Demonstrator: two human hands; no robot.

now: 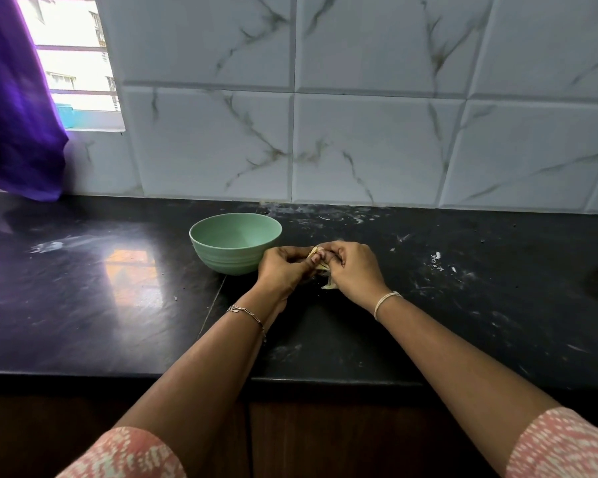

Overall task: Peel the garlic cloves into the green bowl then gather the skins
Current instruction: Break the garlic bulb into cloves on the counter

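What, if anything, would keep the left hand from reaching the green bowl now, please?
Probably nothing, so yes: the left hand sits beside the green bowl, though it grips a garlic clove.

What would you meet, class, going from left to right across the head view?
Purple cloth → green bowl → left hand → garlic → right hand → skin scraps.

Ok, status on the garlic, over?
Left hand and right hand pinch one garlic clove, skin hanging loose. Green bowl beside left hand, no cloves visible inside. Skin scraps on counter; nothing blocking.
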